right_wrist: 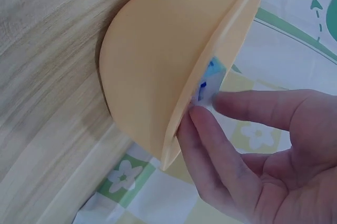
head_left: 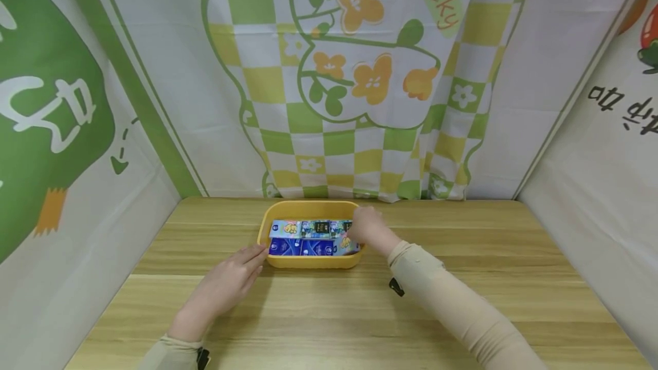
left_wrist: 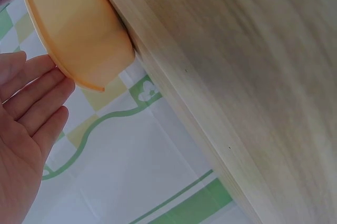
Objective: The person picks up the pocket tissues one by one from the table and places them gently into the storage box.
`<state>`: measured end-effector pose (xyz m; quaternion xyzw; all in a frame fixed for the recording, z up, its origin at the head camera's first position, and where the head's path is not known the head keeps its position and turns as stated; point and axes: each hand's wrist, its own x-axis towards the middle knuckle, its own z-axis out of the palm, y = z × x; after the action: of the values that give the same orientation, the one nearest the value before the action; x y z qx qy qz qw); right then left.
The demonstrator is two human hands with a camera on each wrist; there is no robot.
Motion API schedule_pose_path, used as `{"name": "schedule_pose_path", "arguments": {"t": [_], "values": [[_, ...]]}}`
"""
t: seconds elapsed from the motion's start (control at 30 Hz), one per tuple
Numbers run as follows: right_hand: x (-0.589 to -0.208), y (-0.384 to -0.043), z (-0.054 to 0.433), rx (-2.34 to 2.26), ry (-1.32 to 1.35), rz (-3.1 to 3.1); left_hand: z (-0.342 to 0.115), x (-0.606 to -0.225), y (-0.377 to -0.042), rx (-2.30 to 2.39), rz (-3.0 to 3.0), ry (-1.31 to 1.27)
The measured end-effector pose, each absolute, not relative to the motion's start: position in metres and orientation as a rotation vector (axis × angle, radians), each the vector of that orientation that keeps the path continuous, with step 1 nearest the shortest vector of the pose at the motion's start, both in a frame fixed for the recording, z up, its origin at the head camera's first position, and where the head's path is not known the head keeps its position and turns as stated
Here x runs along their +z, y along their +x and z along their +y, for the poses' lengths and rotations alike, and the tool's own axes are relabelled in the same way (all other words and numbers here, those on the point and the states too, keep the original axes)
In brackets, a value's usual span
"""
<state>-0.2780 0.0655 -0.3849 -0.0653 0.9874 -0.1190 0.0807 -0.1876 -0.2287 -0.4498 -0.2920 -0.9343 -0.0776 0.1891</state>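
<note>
A yellow plastic bin (head_left: pixel 313 262) stands on the table and holds several small printed packs that look like pocket tissues. In its front row lie dark blue packs (head_left: pixel 300 247); the back row has light blue and patterned packs (head_left: pixel 315 229). My left hand (head_left: pixel 231 276) touches the bin's left rim with straight fingertips. At the right end, my right hand (head_left: pixel 371 227) reaches over the rim. In the right wrist view, its thumb and fingers pinch a light blue and white tissue pack (right_wrist: pixel 208 83), partly hidden by the bin's wall.
The wooden table (head_left: pixel 329 313) runs up to a green and yellow checked cloth (head_left: pixel 334 147) behind the bin. Printed cloth walls stand on the left (head_left: pixel 133 216) and right (head_left: pixel 581 187).
</note>
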Motion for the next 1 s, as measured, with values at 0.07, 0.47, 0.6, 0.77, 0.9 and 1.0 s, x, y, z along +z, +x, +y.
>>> {"name": "schedule_pose_path", "arguments": {"t": [0.07,0.47,0.6,0.77,0.9,1.0], "values": [[-0.385,-0.278,0.065,-0.338,-0.204,2.965,-0.229,-0.450,-0.187,-0.222,-2.626,-0.821],[-0.387,-0.277,0.064,-0.333,-0.193,2.970,-0.230,-0.452,-0.187,-0.233,-2.622,-0.813],[-0.392,-0.277,0.064,-0.257,-0.178,2.982,-0.231,-0.453,-0.187,-0.241,-2.640,-0.810],[-0.394,-0.279,0.065,-0.284,-0.158,2.959,-0.231,-0.453,-0.187,-0.247,-2.650,-0.806],[-0.391,-0.281,0.066,-0.320,-0.158,2.927,-0.230,-0.453,-0.188,-0.245,-2.646,-0.811],[-0.387,-0.280,0.066,-0.318,-0.198,2.920,-0.230,-0.453,-0.189,-0.238,-2.642,-0.813]]}}
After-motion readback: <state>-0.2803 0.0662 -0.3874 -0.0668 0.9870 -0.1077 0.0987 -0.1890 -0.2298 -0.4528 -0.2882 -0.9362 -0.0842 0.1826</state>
